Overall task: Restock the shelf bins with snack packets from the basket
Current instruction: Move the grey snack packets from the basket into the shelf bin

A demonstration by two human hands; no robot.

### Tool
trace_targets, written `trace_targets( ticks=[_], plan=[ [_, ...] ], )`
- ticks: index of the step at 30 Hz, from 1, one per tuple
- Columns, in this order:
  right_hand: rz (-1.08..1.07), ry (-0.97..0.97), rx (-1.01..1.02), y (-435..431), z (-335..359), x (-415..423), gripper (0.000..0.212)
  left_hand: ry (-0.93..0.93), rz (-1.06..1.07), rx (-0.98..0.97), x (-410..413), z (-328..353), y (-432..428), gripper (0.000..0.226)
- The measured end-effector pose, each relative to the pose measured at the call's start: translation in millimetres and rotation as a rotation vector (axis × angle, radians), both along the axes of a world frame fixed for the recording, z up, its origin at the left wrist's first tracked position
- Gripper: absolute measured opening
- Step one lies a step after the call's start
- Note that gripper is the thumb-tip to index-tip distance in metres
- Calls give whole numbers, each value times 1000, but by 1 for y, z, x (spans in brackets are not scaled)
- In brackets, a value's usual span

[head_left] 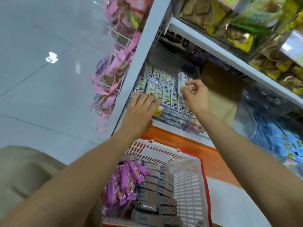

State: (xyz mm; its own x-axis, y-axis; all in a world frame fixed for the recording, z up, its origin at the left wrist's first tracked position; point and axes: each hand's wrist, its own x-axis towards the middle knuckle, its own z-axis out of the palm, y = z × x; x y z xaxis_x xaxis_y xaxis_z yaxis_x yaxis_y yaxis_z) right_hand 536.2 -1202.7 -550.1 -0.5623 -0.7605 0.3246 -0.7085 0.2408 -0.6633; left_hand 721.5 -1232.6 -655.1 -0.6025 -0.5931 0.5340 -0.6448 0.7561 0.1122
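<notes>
left hand [141,110]: fingers [148,99] straight, pressing the packet row [164,86] in the clear shelf bin [196,72] | right hand [196,95]: pinches one white packet [181,81] at the row's right end | basket [164,152]: below, partly full | risk: the row looks tight, so the packet may slip or topple its neighbours

basket [161,152] cut off below, price tag [158,112] blurred

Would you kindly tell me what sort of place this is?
Probably a small grocery shop: white metal shelving holding a clear bin of snack packets, a yellow price tag on the bin's front, and a white-and-red basket of more packets below.
</notes>
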Motion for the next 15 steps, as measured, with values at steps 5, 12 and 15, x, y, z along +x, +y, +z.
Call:
trace_targets(
  ticks=[5,12,15],
  plan=[
    [-60,163,99,-43,1,-15,23,101,-27,-85,-8,-17,-9,67],
    [-74,350,233,-74,-11,-29,37,149,-5,-191,-15,-27,-16,48],
    [-101,323,317,-78,-15,-33,37,156,7,-200,-16,-27,-15,46]
  ],
)
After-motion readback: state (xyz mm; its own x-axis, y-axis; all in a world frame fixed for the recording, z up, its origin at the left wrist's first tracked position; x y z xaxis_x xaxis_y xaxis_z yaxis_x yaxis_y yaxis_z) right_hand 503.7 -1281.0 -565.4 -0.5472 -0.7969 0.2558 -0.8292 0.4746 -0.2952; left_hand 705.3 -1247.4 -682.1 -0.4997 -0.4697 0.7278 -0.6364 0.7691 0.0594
